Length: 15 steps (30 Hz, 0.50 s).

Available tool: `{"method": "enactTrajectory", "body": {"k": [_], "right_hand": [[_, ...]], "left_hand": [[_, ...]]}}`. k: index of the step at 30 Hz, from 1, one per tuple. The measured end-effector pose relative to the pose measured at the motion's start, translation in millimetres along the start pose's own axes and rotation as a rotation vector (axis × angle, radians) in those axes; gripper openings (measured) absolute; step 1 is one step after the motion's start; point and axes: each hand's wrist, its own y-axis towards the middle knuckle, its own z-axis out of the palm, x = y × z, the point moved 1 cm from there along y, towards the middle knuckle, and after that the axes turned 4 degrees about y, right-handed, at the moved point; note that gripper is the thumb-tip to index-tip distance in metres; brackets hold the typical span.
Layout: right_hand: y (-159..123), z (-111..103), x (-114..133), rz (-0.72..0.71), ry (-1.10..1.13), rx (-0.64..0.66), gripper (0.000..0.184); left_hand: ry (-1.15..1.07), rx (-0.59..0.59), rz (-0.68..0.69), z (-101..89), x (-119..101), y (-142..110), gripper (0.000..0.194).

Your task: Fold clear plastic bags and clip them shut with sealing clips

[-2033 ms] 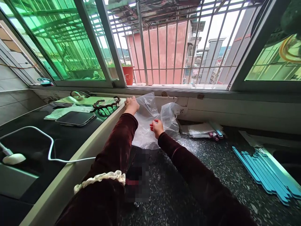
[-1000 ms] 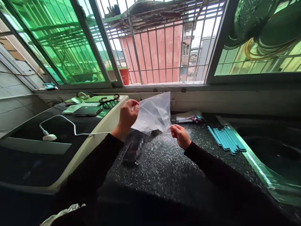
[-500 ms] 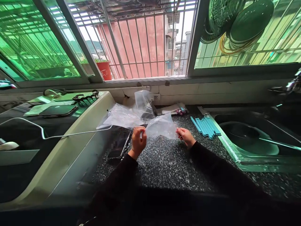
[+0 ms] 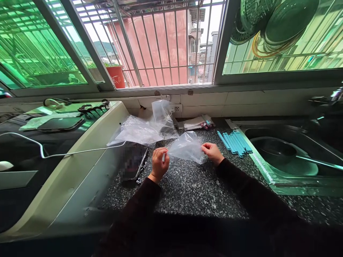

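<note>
A clear plastic bag [image 4: 187, 147] is stretched between my hands, above the speckled dark countertop [image 4: 193, 192]. My left hand [image 4: 160, 164] pinches the bag's left edge, its fingers curled. At the opposite side, my right hand [image 4: 213, 153] grips the right edge between thumb and fingers. Behind the held bag lies a pile of more clear plastic bags [image 4: 142, 130]. Several turquoise strips [image 4: 234, 142] lie side by side to the right of my right hand. A phone [image 4: 133, 164] rests on the counter left of my left hand.
A sink [image 4: 258, 167] with a pan [image 4: 278, 151] in it is at the right. On the left stands a pale-edged appliance [image 4: 88, 142], crossed by a white cable [image 4: 80, 152]. Small packaged items [image 4: 198, 122] lie by the wall, near a socket [image 4: 177, 108].
The held bag has dipped slightly and its lower right part bulges more toward me. Both hands keep their grip, with only small shifts. The camera view has moved slightly.
</note>
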Motion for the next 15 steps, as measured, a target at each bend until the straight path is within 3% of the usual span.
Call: {"method": "enactTrajectory", "body": {"k": [7,11,15], "right_hand": [[-10.7,3.8,3.7,-0.158,-0.245,-0.101,0.022],[-15.9,6.9,6.9,-0.231,-0.384,-0.101,0.021],[-13.4,4.0,8.6,-0.224,-0.311,-0.101,0.023]], "left_hand": [[0.053,-0.071,0.047,-3.7,-15.5,3.7,0.029],[0.041,-0.064,0.063,-7.0,-24.1,5.4,0.016],[0.029,-0.085,0.066,-9.8,-22.9,5.2,0.01]]}}
